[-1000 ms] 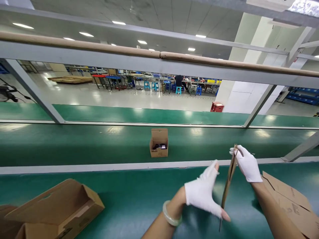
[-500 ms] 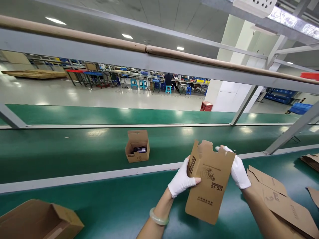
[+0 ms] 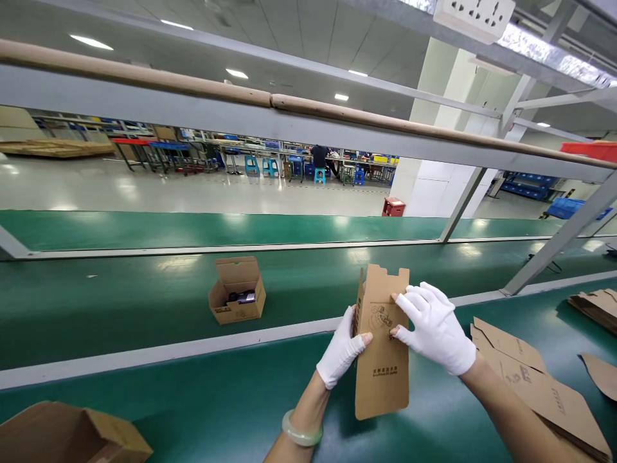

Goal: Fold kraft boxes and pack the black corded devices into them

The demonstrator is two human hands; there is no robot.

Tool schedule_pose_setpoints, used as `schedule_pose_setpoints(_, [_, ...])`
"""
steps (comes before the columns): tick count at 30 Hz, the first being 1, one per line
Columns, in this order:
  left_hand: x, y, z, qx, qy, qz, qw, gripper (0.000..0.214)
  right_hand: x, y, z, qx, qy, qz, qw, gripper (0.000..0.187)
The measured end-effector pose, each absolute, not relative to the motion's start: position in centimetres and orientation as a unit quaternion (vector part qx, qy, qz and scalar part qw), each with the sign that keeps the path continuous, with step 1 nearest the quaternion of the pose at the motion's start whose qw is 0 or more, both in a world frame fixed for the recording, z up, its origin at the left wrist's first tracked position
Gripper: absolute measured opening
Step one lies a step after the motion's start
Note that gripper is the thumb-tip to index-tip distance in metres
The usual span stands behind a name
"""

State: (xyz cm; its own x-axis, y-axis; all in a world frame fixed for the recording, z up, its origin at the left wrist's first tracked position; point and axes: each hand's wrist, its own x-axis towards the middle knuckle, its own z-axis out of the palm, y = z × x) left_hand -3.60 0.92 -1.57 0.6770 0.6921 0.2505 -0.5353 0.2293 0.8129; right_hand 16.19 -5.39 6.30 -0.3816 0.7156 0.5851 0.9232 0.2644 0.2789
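Observation:
A brown cardboard carton, partly folded, stands upright before me above the green work surface. Printing and a small drawing mark its front panel, and flaps stick up along its top. My left hand, in a white fingertip-less glove, grips the carton's left side with the thumb on the front panel. My right hand, gloved the same way, is at the panel's right part, its fingers apart and the thumb and a fingertip against or just in front of the cardboard. The carton's inside and back are hidden.
An open small box with a dark item inside sits on the green conveyor belt. Flat cartons lie stacked at right. At lower left is a larger open box. A metal frame crosses above the belt.
The carton has turned, so its front panel looks narrower. My right hand has come from behind its right edge round to the front. The small open box has shifted left on the belt.

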Motion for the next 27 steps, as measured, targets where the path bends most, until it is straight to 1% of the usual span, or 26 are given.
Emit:
schedule_pose_setpoints(2, [-3.8, 0.9, -1.4, 0.481, 0.082, 0.407, 0.772, 0.067, 15.6, -5.3, 6.4, -0.515, -0.768, -0.324, 0.198, 0.037])
schedule_pose_setpoints(4, [-3.9, 0.8, -1.3, 0.49, 0.079, 0.414, 0.763, 0.067, 15.1, -5.0, 6.9, -0.511, -0.757, -0.346, 0.214, 0.039])
schedule_pose_setpoints(8, [-4.0, 0.8, -1.5, 0.504, 0.087, 0.426, 0.747, 0.065, 14.4, -4.3, 8.1, -0.511, -0.768, -0.338, 0.189, 0.049])
schedule_pose_setpoints(12, [-4.2, 0.9, -1.8, 0.515, 0.11, 0.449, 0.722, 0.064, 14.0, -3.7, 8.0, -0.509, -0.779, -0.324, 0.168, 0.055])
schedule_pose_setpoints(19, [-4.7, 0.9, -1.2, 0.523, 0.118, 0.459, 0.709, 0.063, 12.8, -3.1, 8.4, -0.504, -0.763, -0.345, 0.211, 0.057])
schedule_pose_setpoints(21, [-4.8, 0.8, -1.2, 0.537, 0.137, 0.458, 0.694, 0.065, 12.5, -2.8, 9.0, -0.517, -0.767, -0.329, 0.189, 0.059])
schedule_pose_setpoints(24, [-5.0, 0.7, -1.2, 0.551, 0.155, 0.459, 0.679, 0.067, 12.4, -2.5, 9.4, -0.535, -0.786, -0.272, 0.149, 0.059])
schedule_pose_setpoints(27, [-5.3, 0.5, -1.1, 0.573, 0.156, 0.44, 0.674, 0.074, 12.6, -2.5, 8.9, -0.545, -0.805, -0.199, 0.121, 0.053])
